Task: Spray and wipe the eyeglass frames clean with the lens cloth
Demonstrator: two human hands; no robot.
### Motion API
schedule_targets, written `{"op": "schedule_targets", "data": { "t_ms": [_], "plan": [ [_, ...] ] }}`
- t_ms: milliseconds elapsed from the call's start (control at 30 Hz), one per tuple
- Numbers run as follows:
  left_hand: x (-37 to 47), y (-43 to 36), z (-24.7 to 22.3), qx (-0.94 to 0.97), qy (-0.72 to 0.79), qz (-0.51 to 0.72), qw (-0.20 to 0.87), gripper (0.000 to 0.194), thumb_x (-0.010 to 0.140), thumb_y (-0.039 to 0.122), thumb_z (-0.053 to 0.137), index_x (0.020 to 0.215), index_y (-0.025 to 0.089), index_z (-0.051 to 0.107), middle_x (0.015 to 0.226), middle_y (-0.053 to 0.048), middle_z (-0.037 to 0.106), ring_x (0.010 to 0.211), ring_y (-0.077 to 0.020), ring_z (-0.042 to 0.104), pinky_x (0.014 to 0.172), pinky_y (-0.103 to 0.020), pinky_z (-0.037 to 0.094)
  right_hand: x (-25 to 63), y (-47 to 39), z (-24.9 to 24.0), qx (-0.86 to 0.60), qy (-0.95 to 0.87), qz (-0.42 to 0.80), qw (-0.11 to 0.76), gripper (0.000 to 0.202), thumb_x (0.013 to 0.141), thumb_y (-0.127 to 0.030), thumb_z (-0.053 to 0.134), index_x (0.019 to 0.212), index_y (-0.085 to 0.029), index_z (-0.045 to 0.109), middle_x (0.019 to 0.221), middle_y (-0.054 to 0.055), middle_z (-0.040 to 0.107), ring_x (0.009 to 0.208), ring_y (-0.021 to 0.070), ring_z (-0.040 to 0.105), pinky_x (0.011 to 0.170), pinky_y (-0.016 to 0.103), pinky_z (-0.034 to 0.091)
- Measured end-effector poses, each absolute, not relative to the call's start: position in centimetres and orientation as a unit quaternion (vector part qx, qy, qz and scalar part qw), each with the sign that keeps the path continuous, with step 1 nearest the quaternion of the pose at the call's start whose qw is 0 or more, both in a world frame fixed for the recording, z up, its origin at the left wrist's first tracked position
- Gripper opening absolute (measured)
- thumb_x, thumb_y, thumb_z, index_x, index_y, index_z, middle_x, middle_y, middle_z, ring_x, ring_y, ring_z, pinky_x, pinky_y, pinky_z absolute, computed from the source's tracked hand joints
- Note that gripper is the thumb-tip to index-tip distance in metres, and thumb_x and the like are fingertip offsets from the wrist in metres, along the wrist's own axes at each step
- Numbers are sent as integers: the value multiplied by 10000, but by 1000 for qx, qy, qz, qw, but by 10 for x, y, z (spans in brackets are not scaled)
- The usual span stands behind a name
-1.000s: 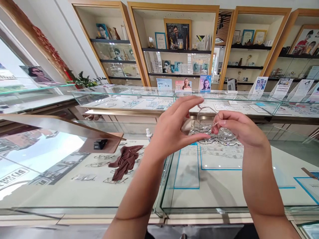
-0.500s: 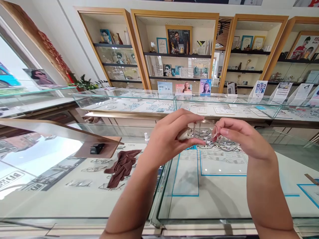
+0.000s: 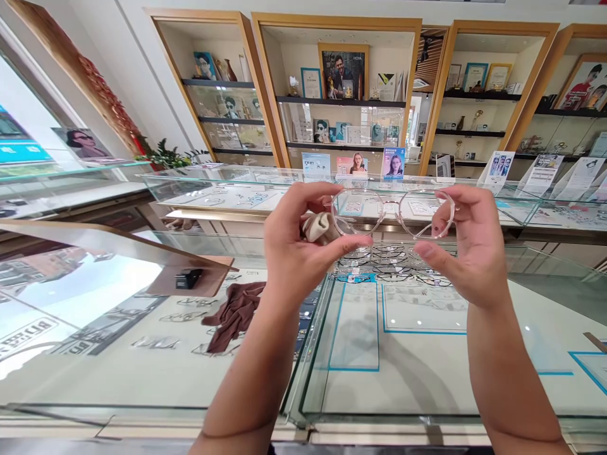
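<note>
A pair of clear-framed round eyeglasses (image 3: 391,203) is held up level above the glass counter, its two lenses facing me. My left hand (image 3: 303,234) grips the left rim between thumb and fingers. A bunched beige cloth (image 3: 318,229) is tucked in that same palm. On the other side, my right hand (image 3: 474,246) holds the right end of the frame, index finger above and thumb below. Behind and below the eyeglasses, rows of spectacle frames (image 3: 379,265) lie in the display case.
A brown cloth (image 3: 234,316) lies on the left counter among several spectacle frames. The tilted mirror (image 3: 85,278) with a wooden edge stands at left. Blue-edged trays (image 3: 355,328) sit under the glass in front of me. Wooden shelves (image 3: 341,101) line the back wall.
Both hands have risen with the eyeglasses. The frame has turned from angled to level, facing me, and my hands are farther apart.
</note>
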State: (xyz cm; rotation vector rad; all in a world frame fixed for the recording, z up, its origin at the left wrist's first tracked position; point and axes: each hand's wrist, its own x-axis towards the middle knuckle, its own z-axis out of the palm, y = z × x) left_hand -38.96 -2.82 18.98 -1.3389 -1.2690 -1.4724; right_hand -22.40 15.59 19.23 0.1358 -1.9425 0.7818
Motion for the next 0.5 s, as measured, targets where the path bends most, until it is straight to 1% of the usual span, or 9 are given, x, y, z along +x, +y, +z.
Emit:
{"op": "schedule_targets", "data": {
  "t_ms": [67,200,300,400,500],
  "plan": [
    [-390,-29,189,-516,-513,-574,377,523,754,556,908,1147,268,717,904,-8,646,757,-161,580,626,-321,493,-223,155,192,48,-804,329,494,604,857,-636,774,1341,-359,542,1119,49,599,906,221,606,854,428,591],
    [-388,-32,188,-507,-537,-567,366,496,790,552,879,1182,305,702,923,-5,631,781,-174,575,671,-347,512,-223,153,191,52,-800,345,487,565,884,-584,775,1361,-375,555,1038,38,610,926,236,634,894,452,591],
    [-387,-34,188,-510,-542,-563,360,489,805,542,870,1196,303,700,933,-14,627,797,-180,579,669,-351,517,-224,152,191,52,-801,351,482,555,894,-570,767,1372,-382,554,1050,43,619,958,247,641,897,460,591],
    [-389,-34,190,-523,-545,-552,353,524,811,556,860,1227,287,689,946,-21,627,810,-180,588,676,-345,525,-226,152,192,39,-802,361,474,568,883,-574,776,1371,-385,555,1054,44,634,966,252,646,901,464,594],
    [-391,-33,191,-549,-537,-544,340,532,833,546,847,1258,272,681,942,-25,626,807,-168,587,622,-308,502,-228,156,192,47,-792,383,473,544,891,-552,770,1364,-381,561,1073,34,647,965,236,649,934,459,591]
  ]
}}
